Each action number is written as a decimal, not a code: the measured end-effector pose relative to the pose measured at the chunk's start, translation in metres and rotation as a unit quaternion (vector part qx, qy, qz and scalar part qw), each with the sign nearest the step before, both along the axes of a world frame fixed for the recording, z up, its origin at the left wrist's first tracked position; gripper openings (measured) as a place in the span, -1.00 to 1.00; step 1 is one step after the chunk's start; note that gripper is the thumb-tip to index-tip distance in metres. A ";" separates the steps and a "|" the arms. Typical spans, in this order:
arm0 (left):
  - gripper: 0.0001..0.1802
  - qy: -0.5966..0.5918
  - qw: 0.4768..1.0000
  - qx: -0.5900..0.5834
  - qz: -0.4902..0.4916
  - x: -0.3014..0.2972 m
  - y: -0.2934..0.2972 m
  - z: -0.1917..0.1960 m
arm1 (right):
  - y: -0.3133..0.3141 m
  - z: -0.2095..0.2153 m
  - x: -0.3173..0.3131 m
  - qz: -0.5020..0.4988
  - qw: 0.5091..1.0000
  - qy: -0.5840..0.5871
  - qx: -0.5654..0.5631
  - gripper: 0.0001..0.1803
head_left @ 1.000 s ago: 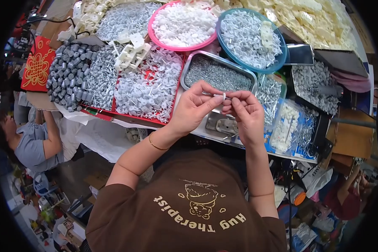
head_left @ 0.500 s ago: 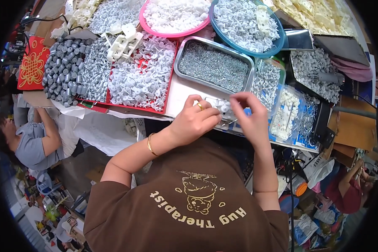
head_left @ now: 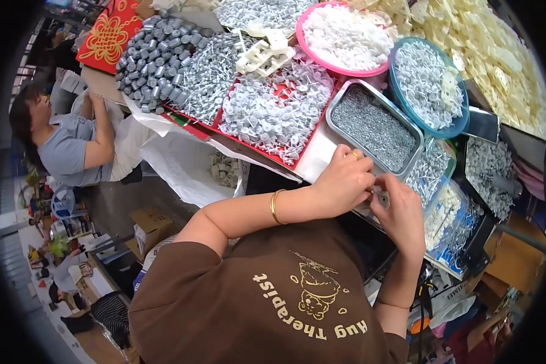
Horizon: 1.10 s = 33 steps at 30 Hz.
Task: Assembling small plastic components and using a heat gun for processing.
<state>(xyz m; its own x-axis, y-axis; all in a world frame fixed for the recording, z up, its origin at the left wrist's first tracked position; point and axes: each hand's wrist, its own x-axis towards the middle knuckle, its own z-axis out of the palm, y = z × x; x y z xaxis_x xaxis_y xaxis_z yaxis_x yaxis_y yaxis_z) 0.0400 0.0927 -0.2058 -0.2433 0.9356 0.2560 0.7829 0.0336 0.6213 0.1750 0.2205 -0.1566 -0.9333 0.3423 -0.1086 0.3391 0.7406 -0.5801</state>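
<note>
My left hand, with a gold ring and a gold bracelet on the wrist, and my right hand meet fingertip to fingertip at the near edge of the table. Both pinch a small grey part that the fingers mostly hide. They sit just below the near corner of a rectangular metal tray filled with fine grey pins. My brown shirt fills the lower middle of the view.
A red tray holds white plastic pieces, beside a pile of grey cylinders. A pink bowl, a blue bowl, cream parts and clear bags of parts crowd the table. Another person sits at left; cardboard boxes stand below.
Both hands came down from above the metal tray to the table's near edge, still pinched together. The view tilted, so the trays shifted up and right.
</note>
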 end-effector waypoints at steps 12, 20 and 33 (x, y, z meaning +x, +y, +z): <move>-0.74 0.342 0.856 -0.164 0.353 -0.235 -0.151 0.014 | 0.022 -0.012 0.032 -0.185 0.969 0.152 -0.059 -0.66; -0.89 0.305 0.915 -0.074 0.254 -0.267 -0.171 -0.004 | 0.153 -0.017 0.067 -0.453 0.874 0.121 0.129 -0.78; -0.81 -0.124 0.880 0.234 0.395 -0.199 -0.128 0.015 | 0.237 -0.054 0.068 -0.377 0.854 -0.047 0.354 -0.77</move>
